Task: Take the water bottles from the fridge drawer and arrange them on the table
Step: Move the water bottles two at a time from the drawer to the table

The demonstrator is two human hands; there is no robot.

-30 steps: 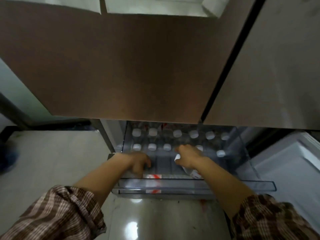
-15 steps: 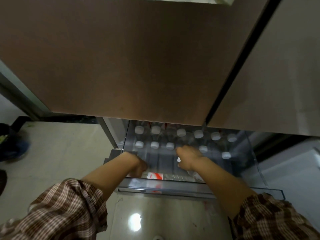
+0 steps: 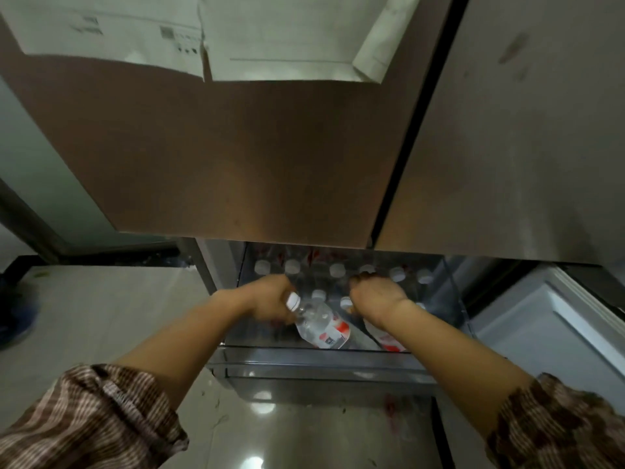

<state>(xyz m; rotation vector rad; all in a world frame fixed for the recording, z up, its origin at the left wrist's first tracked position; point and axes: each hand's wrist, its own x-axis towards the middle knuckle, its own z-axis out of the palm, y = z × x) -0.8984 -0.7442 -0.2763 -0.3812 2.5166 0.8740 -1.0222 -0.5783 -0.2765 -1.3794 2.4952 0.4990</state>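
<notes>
Head view: my left hand (image 3: pixel 270 301) lifts a water bottle (image 3: pixel 319 321) by its neck from the open fridge drawer (image 3: pixel 321 367).

My right hand (image 3: pixel 375 296) is closed around a second bottle (image 3: pixel 385 336), mostly hidden under my wrist. Early going, I judge: no table in sight, nothing arranged yet, both bottles still above the drawer. Count: two bottles in hand; about nine white caps (image 3: pixel 336 269) standing upright in rows behind them, some possibly hidden by my hands. Two sheets of paper (image 3: pixel 203 35) hang on the fridge door (image 3: pixel 220 157) above.
</notes>
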